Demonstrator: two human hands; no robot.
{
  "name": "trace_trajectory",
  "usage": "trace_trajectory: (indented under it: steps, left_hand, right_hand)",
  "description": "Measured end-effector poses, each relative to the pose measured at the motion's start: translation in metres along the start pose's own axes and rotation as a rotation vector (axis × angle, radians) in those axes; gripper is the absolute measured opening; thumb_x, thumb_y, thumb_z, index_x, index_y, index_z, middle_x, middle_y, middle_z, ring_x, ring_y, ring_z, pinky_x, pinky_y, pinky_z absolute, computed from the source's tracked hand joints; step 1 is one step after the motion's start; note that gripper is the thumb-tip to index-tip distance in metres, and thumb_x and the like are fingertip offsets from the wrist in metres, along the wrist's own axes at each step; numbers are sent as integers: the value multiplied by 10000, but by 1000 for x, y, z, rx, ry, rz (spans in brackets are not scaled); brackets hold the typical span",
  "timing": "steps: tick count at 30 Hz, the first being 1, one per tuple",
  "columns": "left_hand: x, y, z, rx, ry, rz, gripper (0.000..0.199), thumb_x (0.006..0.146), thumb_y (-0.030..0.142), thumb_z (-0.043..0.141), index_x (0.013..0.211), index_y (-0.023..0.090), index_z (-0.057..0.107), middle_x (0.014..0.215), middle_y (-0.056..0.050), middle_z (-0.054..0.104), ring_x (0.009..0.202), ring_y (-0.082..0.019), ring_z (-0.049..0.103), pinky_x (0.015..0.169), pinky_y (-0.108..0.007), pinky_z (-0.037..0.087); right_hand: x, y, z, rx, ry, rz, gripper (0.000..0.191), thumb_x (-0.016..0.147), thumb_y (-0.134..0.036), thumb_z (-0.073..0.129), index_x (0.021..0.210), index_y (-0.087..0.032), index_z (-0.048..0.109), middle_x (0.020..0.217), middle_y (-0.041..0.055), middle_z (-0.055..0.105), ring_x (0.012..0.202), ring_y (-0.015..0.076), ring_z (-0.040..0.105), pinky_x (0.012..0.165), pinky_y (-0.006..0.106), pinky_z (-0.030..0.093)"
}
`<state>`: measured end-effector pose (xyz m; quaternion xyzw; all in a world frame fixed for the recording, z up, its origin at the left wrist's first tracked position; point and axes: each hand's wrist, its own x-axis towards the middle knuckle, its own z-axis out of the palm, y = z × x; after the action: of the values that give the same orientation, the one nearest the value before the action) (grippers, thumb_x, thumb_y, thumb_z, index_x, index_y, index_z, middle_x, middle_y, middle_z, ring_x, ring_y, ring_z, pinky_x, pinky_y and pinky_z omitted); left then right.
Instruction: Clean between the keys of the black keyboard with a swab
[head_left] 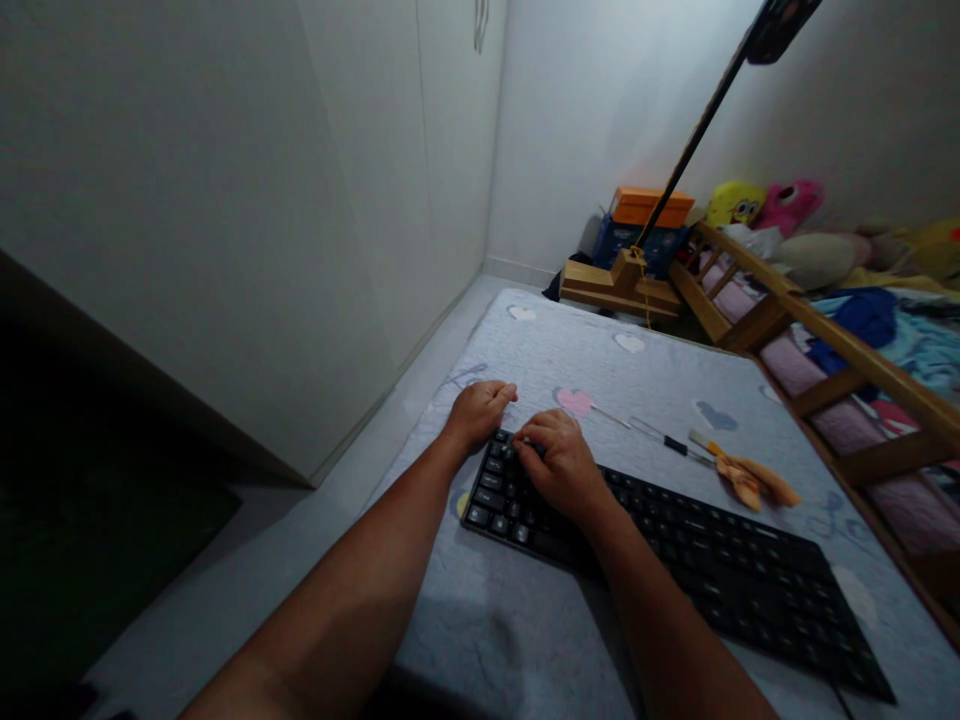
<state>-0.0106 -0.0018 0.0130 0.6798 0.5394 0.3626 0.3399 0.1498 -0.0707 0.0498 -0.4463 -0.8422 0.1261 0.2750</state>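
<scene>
Black keyboard [727, 560] on a pale blue, heart-patterned cloth [652, 385], both hands at its left end.
Long, flat and matte, with pale key markings, it slants from far left to near right, a dark cable [841, 698] leaving its near right edge; the left hand [480, 412] curls at the far left corner, the right hand [556, 462] bends, fingers bunched, over the left keys; whether either grips anything, I cannot tell.
</scene>
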Motion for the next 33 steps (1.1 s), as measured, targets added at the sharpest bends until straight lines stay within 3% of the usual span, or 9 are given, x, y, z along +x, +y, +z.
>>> trace_trajectory:
  steps: [15, 33]
  left_hand:
    - [-1, 1, 0, 1, 11, -5, 462, 922, 450, 406, 894, 144, 751, 596, -29, 663, 669, -177, 626, 650, -268, 430]
    - [0, 2, 0, -8, -4, -16, 468, 914, 463, 408, 894, 145, 751, 568, -18, 643, 636, -174, 607, 631, -268, 427]
  right_hand:
    - [-2, -5, 2, 46, -25, -30, 141, 864, -135, 590, 781, -192, 689, 788, 37, 655, 861, 198, 547, 835, 367, 391]
    - [0, -9, 6, 107, -34, -33, 141, 895, -151, 585, 852, -215, 704, 899, 41, 700, 938, 209, 546, 880, 393, 400]
